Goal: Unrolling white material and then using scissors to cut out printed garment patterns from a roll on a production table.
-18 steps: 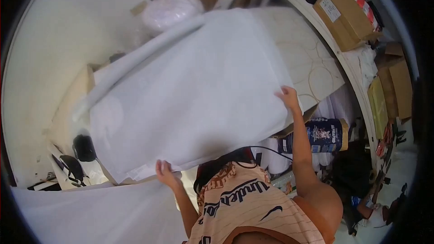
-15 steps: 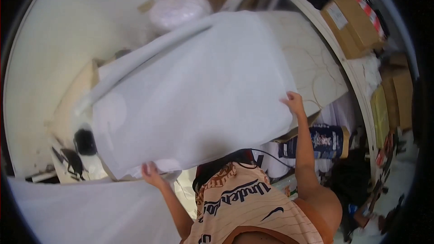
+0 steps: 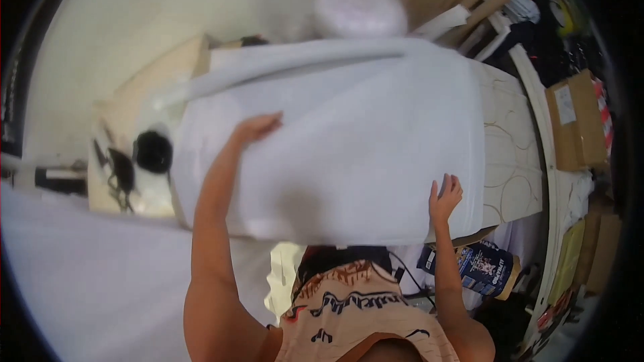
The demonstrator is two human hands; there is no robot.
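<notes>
A wide white sheet (image 3: 349, 154) covers most of the table and looks smooth and thin; whether it is paper or fabric I cannot tell. Along its far side runs a long rolled fold (image 3: 288, 67) of the same white. My left hand (image 3: 260, 127) is over the sheet's left middle, fingers stretched toward the right, nothing seen in them. Near the sheet's right front corner my right hand (image 3: 447, 200) rests with its fingers apart, holding nothing.
A round black object (image 3: 153, 151) sits at the table's left end. Bare patterned tabletop (image 3: 513, 154) shows at right. Beyond the far edge are a pale plastic-wrapped bundle (image 3: 361, 12) and cardboard tubes (image 3: 488, 10). A cardboard box (image 3: 578, 121) and a dark blue bag (image 3: 479, 265) stand at right.
My left hand has left the sheet's near left edge and moved up over its surface. My right hand has let go of the right edge and now lies on the sheet. The view has shifted.
</notes>
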